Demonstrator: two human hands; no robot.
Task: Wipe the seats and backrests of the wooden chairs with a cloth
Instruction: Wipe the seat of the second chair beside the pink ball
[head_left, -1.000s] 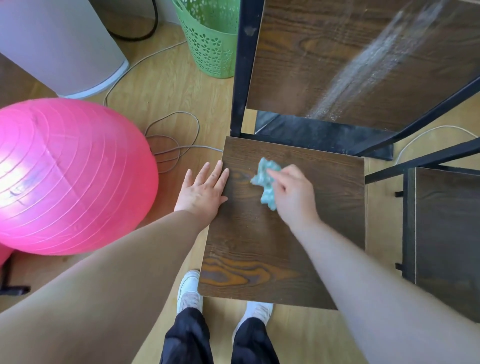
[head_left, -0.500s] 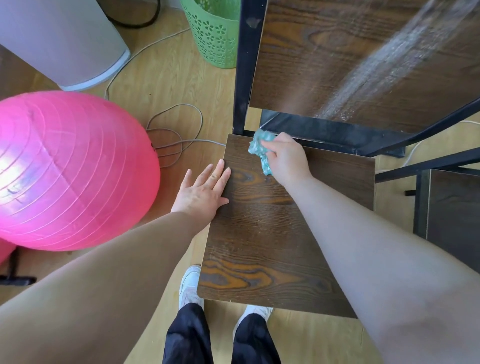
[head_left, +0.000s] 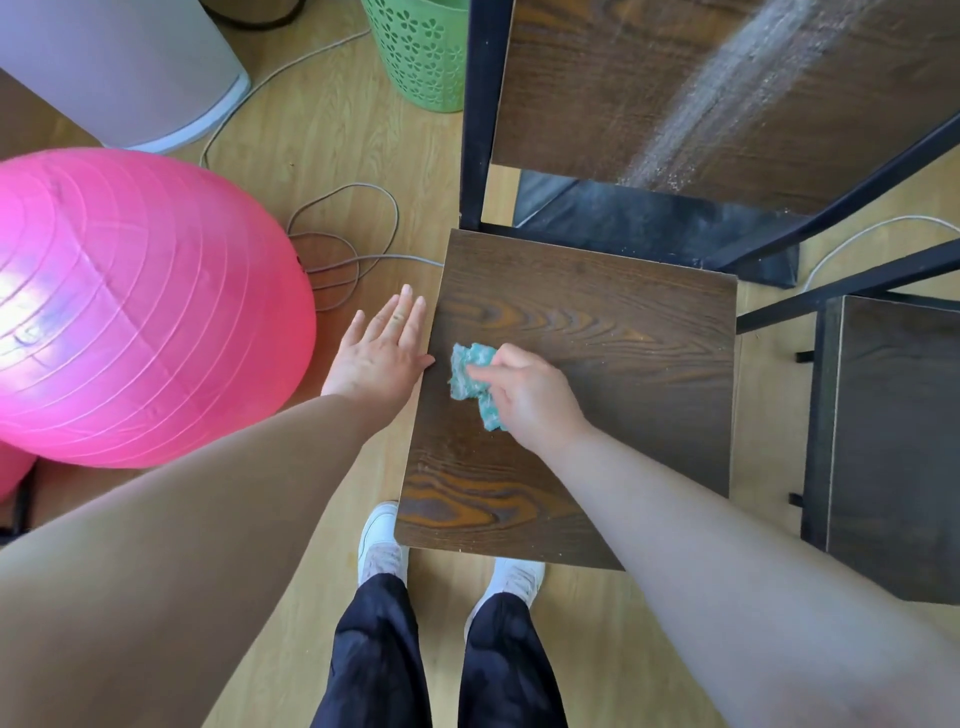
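Ball: large pink ribbed exercise ball (head_left: 130, 306), on the floor left of the chair.
Seat: dark square wooden chair seat (head_left: 613, 374) on a black metal frame.
Basket: green perforated plastic basket (head_left: 421, 52), on the floor beyond the seat.
Left hand (head_left: 382, 353): fingers straight and close together, resting against the seat's left edge.
Right hand (head_left: 530, 400): fingers curled, clamped on the cloth, pressing it to the seat.
Cloth: crumpled teal cloth (head_left: 467, 374), on the seat near its left edge, just beside the left hand.

- Chair seat (head_left: 613, 332): bare wood from the middle to the right edge and along the near edge.
- Left-middle: taken by the right hand (head_left: 530, 400) holding the cloth (head_left: 470, 374).
- Far edge: closed by the backrest (head_left: 649, 93) and the black frame post (head_left: 477, 114).
- Left edge: left hand (head_left: 382, 353) flat beside it, with the pink exercise ball (head_left: 130, 312) near.
- Right edge: narrow floor gap, then the second chair (head_left: 893, 441).
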